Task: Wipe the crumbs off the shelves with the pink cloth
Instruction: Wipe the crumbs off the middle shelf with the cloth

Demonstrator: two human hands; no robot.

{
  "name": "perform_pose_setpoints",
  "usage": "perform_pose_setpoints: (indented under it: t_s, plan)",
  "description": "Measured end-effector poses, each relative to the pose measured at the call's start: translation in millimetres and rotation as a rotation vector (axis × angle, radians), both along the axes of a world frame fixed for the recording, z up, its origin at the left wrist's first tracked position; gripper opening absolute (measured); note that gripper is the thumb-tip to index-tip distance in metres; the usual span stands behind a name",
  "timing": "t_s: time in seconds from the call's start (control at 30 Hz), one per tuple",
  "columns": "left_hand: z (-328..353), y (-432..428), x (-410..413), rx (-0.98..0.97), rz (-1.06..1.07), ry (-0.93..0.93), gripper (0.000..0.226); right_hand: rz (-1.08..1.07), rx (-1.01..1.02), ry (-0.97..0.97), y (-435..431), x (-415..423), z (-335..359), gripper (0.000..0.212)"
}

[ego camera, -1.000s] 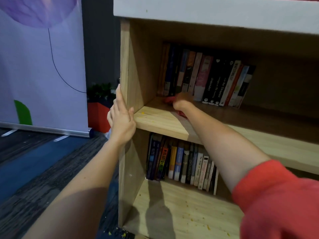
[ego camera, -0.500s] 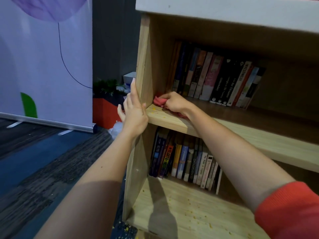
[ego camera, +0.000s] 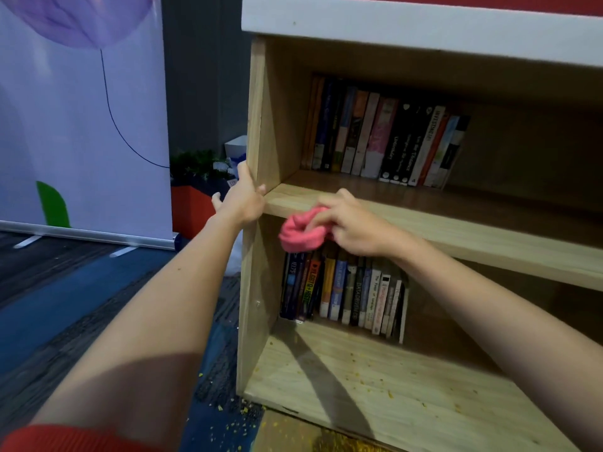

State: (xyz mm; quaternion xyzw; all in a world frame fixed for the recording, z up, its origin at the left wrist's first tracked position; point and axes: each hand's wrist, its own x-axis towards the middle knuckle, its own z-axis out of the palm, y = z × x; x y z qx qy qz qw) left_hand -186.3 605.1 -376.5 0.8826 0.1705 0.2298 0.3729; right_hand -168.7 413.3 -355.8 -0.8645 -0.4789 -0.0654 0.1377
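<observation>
My right hand (ego camera: pixel 350 225) grips the bunched pink cloth (ego camera: pixel 298 233) in front of the upper shelf's front edge (ego camera: pixel 424 230), just off the board. My left hand (ego camera: pixel 243 199) holds the wooden bookcase's left side panel (ego camera: pixel 256 125) at shelf height, thumb on the panel's front edge. Yellow crumbs (ego camera: pixel 388 391) lie scattered on the lower shelf (ego camera: pixel 375 396). More crumbs (ego camera: pixel 235 419) dot the floor by the bookcase corner.
A row of books (ego camera: pixel 385 138) stands at the back of the upper shelf, another row (ego camera: pixel 342 291) at the back of the lower one. Left of the bookcase are a roll-up banner (ego camera: pixel 81 125), an orange planter (ego camera: pixel 189 207) and dark carpet (ego camera: pixel 49 321).
My right hand has dragged the cloth from deep on the upper shelf, left to the corner, then out over the front edge. My left hand stays on the side panel.
</observation>
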Motion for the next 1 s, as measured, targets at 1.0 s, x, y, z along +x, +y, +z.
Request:
perform_pose_setpoints:
  t_s: [1.0]
  plan:
    - [-1.9,0.8,4.9,-0.157,-0.078,-0.033,0.060,0.034,0.125,-0.353,5.9,-17.7,-47.4,0.029]
